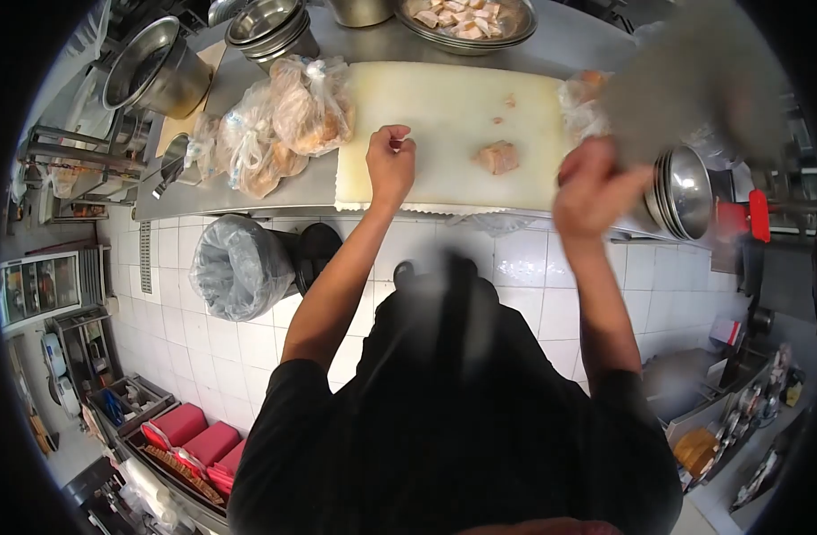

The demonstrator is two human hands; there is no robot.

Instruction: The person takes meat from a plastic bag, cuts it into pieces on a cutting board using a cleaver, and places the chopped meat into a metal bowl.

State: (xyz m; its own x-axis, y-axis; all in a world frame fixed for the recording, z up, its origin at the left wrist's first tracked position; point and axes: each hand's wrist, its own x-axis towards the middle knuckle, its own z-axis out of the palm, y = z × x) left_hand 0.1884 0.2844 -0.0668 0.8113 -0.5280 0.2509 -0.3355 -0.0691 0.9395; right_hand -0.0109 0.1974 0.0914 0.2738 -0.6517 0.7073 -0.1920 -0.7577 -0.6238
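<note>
On the white cutting board [444, 98] lies a pale pink chunk of raw meat [498, 158], with small scraps [510, 101] beyond it. My left hand [392, 165] is over the left part of the board, apart from the chunk; its fingers are curled and nothing shows in them. At the board's right edge, my right hand [594, 192] is closed and smeared by motion. It grips a cleaver [693, 89], whose broad grey blade is raised and heavily blurred. The handle is mostly hidden in my fist.
Plastic bags of meat [306, 107] crowd the board's left side; another bag [582, 102] is at its right. Behind stands a bowl of cut chunks [466, 40]. Steel bowls [689, 192] sit at the right. A lined bin [239, 267] stands on the floor below the counter.
</note>
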